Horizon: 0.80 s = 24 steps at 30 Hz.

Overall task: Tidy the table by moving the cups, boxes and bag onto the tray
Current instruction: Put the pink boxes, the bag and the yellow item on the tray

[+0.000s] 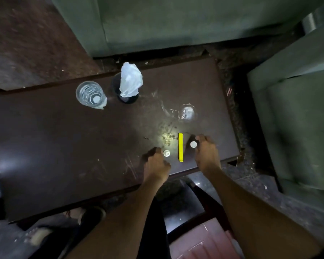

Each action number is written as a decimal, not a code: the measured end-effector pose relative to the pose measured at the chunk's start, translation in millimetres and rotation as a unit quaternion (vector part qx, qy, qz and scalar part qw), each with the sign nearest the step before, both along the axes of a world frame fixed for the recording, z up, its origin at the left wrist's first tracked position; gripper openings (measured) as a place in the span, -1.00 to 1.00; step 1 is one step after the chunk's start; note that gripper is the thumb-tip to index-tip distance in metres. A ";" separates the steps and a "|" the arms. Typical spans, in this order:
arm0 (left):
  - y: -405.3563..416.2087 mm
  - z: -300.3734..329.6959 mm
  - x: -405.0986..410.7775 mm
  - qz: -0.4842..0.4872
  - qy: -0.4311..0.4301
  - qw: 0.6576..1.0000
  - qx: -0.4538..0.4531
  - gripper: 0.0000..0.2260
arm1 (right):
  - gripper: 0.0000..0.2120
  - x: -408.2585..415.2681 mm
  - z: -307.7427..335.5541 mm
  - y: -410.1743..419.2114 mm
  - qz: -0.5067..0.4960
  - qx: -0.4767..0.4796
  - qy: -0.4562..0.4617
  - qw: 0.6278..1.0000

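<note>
My left hand (156, 164) rests low on the dark counter (64, 143), fingers curled, its grip pinching a small white cap-like thing (166, 153) at the fingertips. My right hand (206, 151) sits just across a narrow yellow box (180, 147), which lies flat between the two hands; the right grip curls round a small white round piece (193, 144), thumb and fingers closing on it. Whether either piece is lifted off the counter I cannot tell.

Near the far edge stands a clear plastic cup (91, 95) with more cups nested inside it. Just beside it, to its right, a dark cup (126, 90) holds a crumpled white plastic bag (130, 80) that sticks up out of it. Crumbs (166, 140) lie scattered beside the yellow box, and a wet smear (187, 112) shines farther back.
</note>
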<state>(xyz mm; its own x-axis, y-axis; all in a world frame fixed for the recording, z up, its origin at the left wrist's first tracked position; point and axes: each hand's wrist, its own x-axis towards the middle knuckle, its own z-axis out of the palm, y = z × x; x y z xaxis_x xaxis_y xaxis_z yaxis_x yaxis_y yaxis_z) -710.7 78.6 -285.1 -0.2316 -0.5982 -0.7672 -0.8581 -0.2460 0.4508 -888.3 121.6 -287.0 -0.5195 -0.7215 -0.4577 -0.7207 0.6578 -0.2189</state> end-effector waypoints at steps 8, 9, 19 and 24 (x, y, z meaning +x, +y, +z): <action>11.8 3.3 -33.5 0.050 -0.048 0.988 -0.140 -0.78 | -0.59 3.4 -15.0 -14.3 0.084 -0.025 0.016 0.996; 15.5 3.6 -39.8 0.086 -0.045 0.990 -0.102 -0.81 | -0.58 2.8 -16.8 -20.7 0.097 -0.023 0.000 0.995; 22.0 12.3 -74.1 0.313 -0.034 0.948 0.042 -0.89 | -0.77 4.9 -25.8 -52.2 0.137 -0.003 -0.047 0.989; 18.2 3.6 -61.6 0.322 -0.017 0.946 0.037 -0.84 | -0.85 5.0 -29.7 -63.0 0.111 -0.017 -0.062 0.992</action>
<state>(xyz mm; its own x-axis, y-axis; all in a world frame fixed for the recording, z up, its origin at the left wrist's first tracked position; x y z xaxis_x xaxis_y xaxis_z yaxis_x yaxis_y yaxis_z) -772.2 96.8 -281.5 0.1880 -0.5513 -0.8128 -0.5325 -0.7526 0.3873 -883.3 58.6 -316.7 -0.2868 -0.8277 -0.4824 -0.8134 0.4764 -0.3338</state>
